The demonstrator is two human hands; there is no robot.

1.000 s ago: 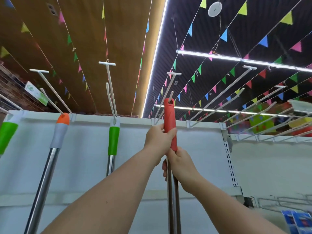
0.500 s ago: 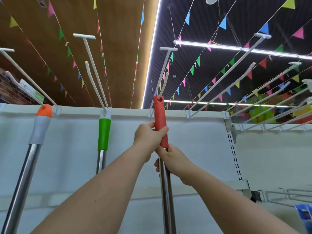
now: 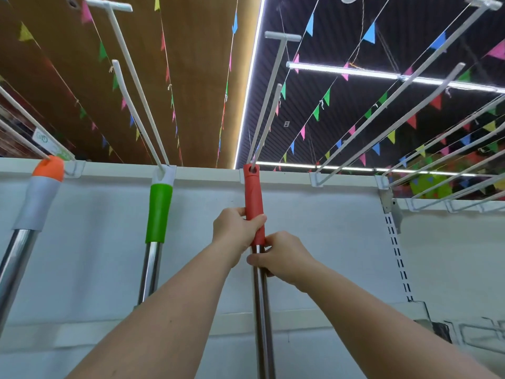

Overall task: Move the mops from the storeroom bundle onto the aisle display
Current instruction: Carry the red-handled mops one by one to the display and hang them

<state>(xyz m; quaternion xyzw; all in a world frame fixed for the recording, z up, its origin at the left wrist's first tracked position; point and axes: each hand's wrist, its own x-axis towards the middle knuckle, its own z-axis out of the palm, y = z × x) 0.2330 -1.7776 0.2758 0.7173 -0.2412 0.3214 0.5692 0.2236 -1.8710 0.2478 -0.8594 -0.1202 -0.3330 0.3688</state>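
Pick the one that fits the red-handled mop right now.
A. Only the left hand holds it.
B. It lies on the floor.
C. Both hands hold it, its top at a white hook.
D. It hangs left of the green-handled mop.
C: the left hand grips the red handle, the right hand grips just below, and the handle's top meets the white hook.

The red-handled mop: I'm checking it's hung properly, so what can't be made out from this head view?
- Red-handled mop: its head, cut off by the bottom edge.
- Whether its hole sits fully on the hook: too small to tell.
- Part of its grip: covered by the left hand and right hand.
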